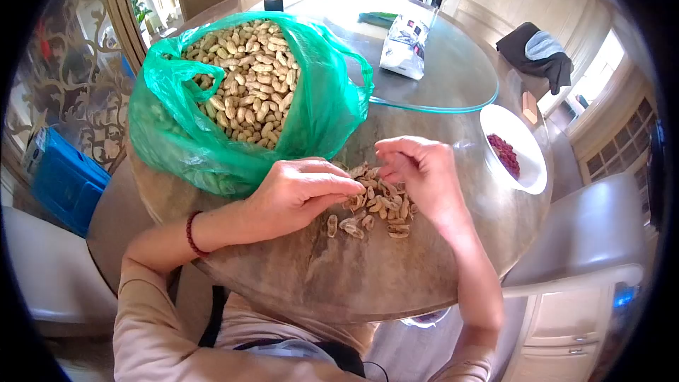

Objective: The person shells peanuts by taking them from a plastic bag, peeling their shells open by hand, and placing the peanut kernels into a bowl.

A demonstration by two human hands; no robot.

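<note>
My left hand [300, 187], with a beaded bracelet on the wrist, is closed in a pinch at the left side of a pile of peanut shells [385, 205]. Whatever its fingertips hold is too small to make out. Over the pile's right side my right hand [424, 173] has its fingers curled and thumb drawn in; their contents are hidden. Behind my left hand stands a green plastic bag [322, 110], wide open and full of unshelled peanuts [258, 85]. A white bowl [534, 163] at the right holds reddish shelled peanuts [503, 155].
A white package [407, 46] stands on the glass turntable [460, 78] at the back, near a dark jar [273, 3]. Grey chairs [580, 233] stand around the round table [297, 276]. A blue box [67, 180] is on the left.
</note>
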